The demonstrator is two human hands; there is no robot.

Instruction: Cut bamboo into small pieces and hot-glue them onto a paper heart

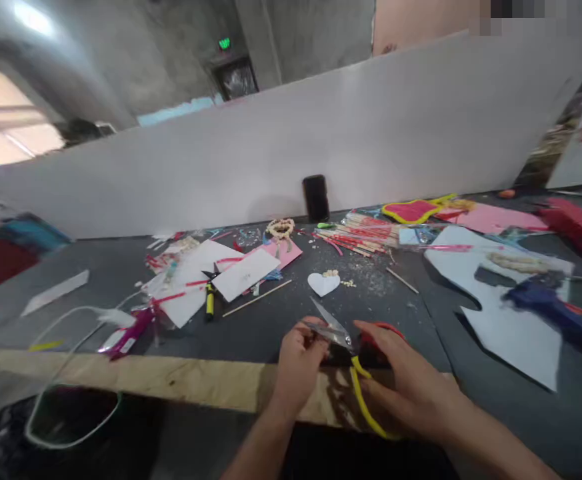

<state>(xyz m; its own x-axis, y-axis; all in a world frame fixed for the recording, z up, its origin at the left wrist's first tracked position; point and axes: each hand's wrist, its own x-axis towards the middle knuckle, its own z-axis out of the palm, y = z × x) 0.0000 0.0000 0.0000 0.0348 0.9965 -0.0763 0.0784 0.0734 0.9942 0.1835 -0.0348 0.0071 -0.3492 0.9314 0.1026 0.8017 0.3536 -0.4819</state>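
Closest to me, both forearms come up from the bottom edge and meet over the wooden table edge (181,380). My left hand (298,363) is curled shut, its fingertips pinching something small against the scissors (331,328); what it pinches is too small for me to tell. My right hand (401,380) is closed around the scissor handles, with a yellow handle loop (365,403) trailing down under the wrist and a red one just showing above the knuckles. The blades stand slightly parted, pointing up and away to the left.

As I judge it, cutting is under way and not finished: the blades sit right at the pinched piece, and no freshly cut part lies between my hands.

Just beyond the blade tips lies a white heart cutout (323,283) with a few pale beads beside it, which reads as a piece already shaped. Left of my left hand, further out, are white paper sheets (243,273), a thin wooden stick (257,298) and a yellow-ended pen (210,303). Right of my right hand a large white cut sheet (511,320) carries a blue glue gun (551,307). Farther still, a bundle of red and tan sticks (365,237), a pink shape edged in yellow (413,210), and a dark phone (315,198) leaning on the white partition (395,127).
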